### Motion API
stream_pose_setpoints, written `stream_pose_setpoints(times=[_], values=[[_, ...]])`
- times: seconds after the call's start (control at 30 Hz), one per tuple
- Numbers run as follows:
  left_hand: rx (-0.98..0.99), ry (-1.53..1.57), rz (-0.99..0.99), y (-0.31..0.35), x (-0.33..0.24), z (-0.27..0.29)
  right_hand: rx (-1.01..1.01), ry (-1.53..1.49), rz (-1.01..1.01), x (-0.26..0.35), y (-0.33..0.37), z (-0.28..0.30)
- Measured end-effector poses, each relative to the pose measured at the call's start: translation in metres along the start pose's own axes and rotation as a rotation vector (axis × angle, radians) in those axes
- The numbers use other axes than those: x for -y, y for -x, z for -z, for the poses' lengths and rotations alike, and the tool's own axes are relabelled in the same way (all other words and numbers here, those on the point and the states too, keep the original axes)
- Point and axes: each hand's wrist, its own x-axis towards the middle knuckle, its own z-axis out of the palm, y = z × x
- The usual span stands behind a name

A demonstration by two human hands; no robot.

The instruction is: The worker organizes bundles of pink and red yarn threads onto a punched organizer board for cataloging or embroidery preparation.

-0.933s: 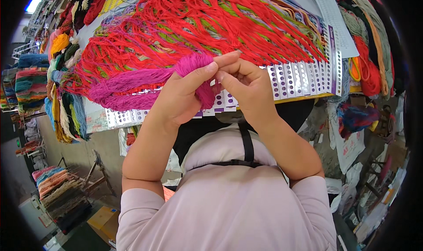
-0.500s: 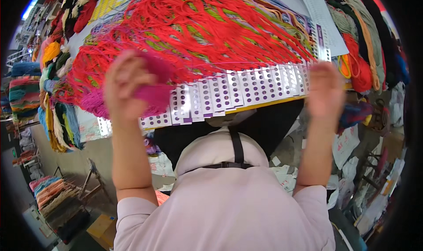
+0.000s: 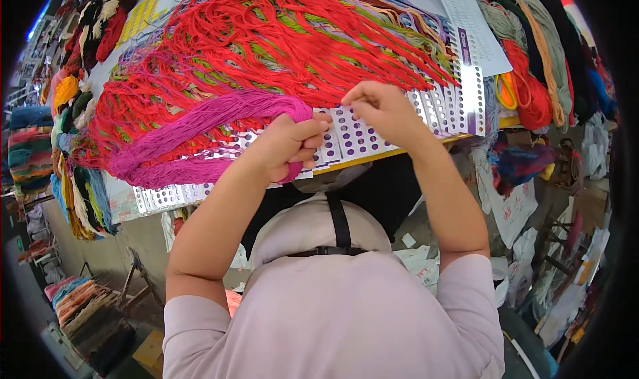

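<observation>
A magenta skein of yarn (image 3: 200, 123) lies across the near left part of the table, looped at its right end. My left hand (image 3: 293, 146) is closed around that looped end. Just to its right is my right hand (image 3: 386, 116), thumb and fingers drawn together in a pinch; what is between them is too fine to make out. Beneath both hands runs a row of white cards with punched holes (image 3: 356, 136) along the table's near edge. Long red strands (image 3: 286, 39), mixed with green and purple ones, spread out beyond the cards.
Hanks of many colours hang at the table's left side, including a blue one (image 3: 100, 196). Red and orange hanks (image 3: 529, 93) hang at the right. A white card strip (image 3: 471, 86) lies at the right end. Plastic bags (image 3: 512, 209) are below on the right.
My hands were wide apart with a thin pink strand stretched between them. Both have come together near the middle. The magenta skein now stretches out to the left from my left hand.
</observation>
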Motion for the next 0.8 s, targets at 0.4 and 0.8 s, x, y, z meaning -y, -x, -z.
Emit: stream_pose_setpoints(times=[0.4,0.8], values=[[-0.438,-0.836,0.012,-0.045,-0.017,-0.020,-0.026,-0.039,0.104,-0.016,-0.009,-0.010],[-0.342,0.043,-0.244,-0.014,-0.019,-0.007,0.019,-0.017,0.113,-0.016,0.001,-0.006]])
